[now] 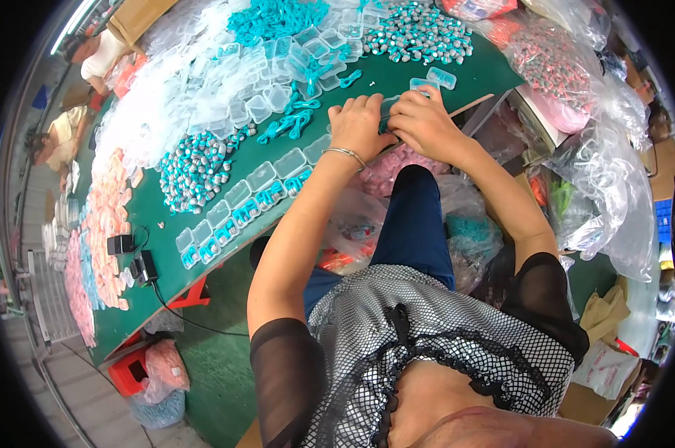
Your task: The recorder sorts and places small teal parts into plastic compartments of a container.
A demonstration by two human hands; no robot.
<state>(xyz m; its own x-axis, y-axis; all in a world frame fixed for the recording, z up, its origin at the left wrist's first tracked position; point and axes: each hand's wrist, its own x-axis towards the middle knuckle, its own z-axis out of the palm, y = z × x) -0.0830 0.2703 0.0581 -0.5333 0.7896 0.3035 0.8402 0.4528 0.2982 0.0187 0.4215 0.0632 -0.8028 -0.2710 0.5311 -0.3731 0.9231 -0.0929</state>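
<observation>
At the near edge of the green table, my left hand (358,131) and my right hand (425,125) meet with curled fingers. A small clear plastic case (388,107) shows between them; both hands close on it, and their fingers hide most of it. To the left runs a row of open clear cases (261,179), their lower halves holding turquoise and grey pieces (270,196). Just beyond my right hand lies a filled case (442,78). Loose turquoise cords (289,123) are scattered past my left hand.
Piles of grey-and-turquoise earplug-like pieces (195,172), empty clear cases (203,97) and turquoise cords (274,21) cover the green table (158,280). Peach pieces (106,224) and black adapters (143,266) lie left. Plastic bags (554,63) crowd the right. Other people (65,138) sit far left.
</observation>
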